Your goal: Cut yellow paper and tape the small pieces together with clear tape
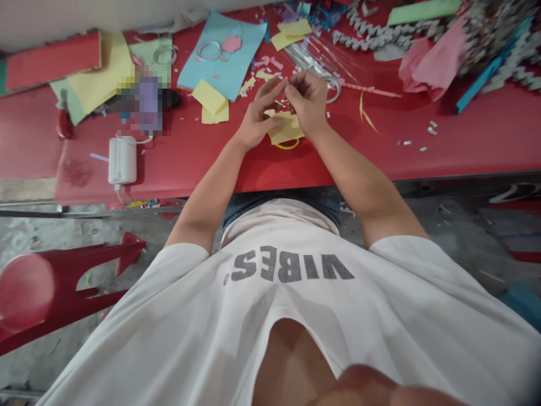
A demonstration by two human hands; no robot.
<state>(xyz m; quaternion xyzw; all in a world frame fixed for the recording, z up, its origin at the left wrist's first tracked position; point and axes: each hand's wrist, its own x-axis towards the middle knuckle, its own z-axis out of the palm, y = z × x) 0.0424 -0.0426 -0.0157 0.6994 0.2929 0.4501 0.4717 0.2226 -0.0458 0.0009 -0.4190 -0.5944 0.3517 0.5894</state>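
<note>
My left hand [257, 117] is over the red tabletop with its fingers stretched out and its thumb at the edge of a small yellow paper [287, 131]. My right hand [309, 104] is just beside it, thumb and forefinger pinched together close to the left fingertips. Whatever sits in that pinch is too small to make out. The yellow paper lies beneath both hands. A curved yellow loop [288, 146] sticks out from under the paper's near edge; the rest of it is hidden. Small paper scraps are scattered behind the hands.
On the red table [190, 163] are a blue sheet [226, 70] bearing a tape ring [208, 51], folded yellow papers [211, 98], a white power bank [122, 160], a pink-striped straw [372, 89] and pink crepe paper [439, 62]. A red stool [29, 287] stands at lower left.
</note>
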